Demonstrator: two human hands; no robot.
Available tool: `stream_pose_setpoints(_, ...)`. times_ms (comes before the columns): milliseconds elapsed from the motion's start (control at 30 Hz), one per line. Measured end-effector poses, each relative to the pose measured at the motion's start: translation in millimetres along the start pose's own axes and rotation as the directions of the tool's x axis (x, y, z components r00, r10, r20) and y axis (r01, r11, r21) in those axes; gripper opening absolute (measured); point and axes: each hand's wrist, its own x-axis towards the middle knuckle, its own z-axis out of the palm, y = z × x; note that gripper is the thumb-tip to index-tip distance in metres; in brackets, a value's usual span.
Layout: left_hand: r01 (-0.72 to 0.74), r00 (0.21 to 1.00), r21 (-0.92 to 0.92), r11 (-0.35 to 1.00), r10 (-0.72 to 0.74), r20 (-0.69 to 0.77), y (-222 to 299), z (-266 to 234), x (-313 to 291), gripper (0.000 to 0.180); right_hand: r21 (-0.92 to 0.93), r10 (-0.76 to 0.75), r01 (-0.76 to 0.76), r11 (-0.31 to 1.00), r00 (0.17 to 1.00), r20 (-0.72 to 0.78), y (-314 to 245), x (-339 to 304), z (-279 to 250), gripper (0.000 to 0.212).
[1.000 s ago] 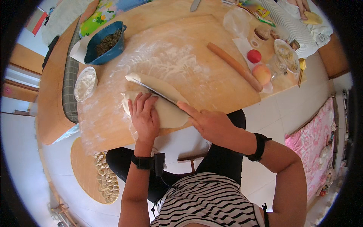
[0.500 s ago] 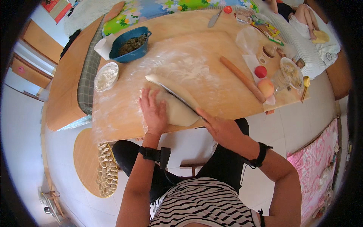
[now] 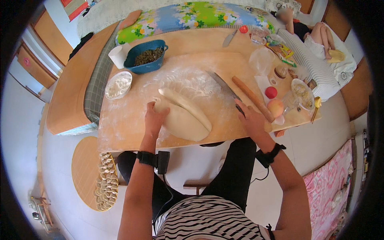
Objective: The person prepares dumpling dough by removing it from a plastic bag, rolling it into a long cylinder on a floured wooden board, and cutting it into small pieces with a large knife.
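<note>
A flat slab of pale dough [image 3: 180,124] lies on the floured wooden board [image 3: 224,132]. A cut line parts it from a narrow dough strip [image 3: 194,110] along its far right side; the two lie close together. My left hand [image 3: 155,119] grips the slab's left edge, thumb and fingers closed around it. My right hand [image 3: 253,120] is closed on the dark handle of a long knife [image 3: 224,85]. Its blade points away and to the left, low over the board, apart from the dough. Whether the blade touches the board I cannot tell.
Right of the knife lies a rolling pin [image 3: 253,99], near a red ball [image 3: 271,92] and a bowl [image 3: 303,94]. A blue basin of filling [image 3: 132,66] and a flour bowl [image 3: 119,85] stand left. Dumplings [image 3: 106,184] cover part of a round tray below. Someone lies far right.
The knife has left the dough and moved right with my right hand. My left hand has gone from lying flat on the dough to gripping its left edge. The cut has opened slightly.
</note>
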Motion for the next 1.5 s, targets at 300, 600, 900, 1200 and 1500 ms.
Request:
stream_pose_setpoints(300, 0.179, 0.929, -0.647, 0.741, 0.089, 0.359, -6, -20, -3, 0.071, -0.124, 0.033, -0.035, 0.992, 0.999, -0.014, 2, 49, 40, 0.047)
stream_pose_setpoints(600, 0.138, 0.965, -0.702, 0.699, 0.063, 0.253, 3, -23, -33, 0.057, 0.015, -0.070, 0.071, 0.997, 0.996, -0.053, -15, 46, 26, 0.050)
stream_pose_setpoints(900, 0.195, 0.917, -0.768, 0.610, 0.164, 0.363, 74, -56, -115, 0.046, 0.731, -0.193, -0.063, 0.680, 0.945, 0.262, -119, -20, -23, 0.084)
stream_pose_setpoints(1200, 0.238, 0.852, -0.830, 0.505, 0.301, 0.428, 117, -65, -138, 0.052, 0.855, -0.453, -0.350, 0.382, 0.736, 0.504, -133, -21, -38, 0.093)
stream_pose_setpoints(1500, 0.321, 0.927, -0.860, 0.397, 0.052, 0.371, 117, -48, -122, 0.045, 0.647, -0.338, -0.632, -0.428, 0.775, 0.533, -137, -62, -17, 0.067)
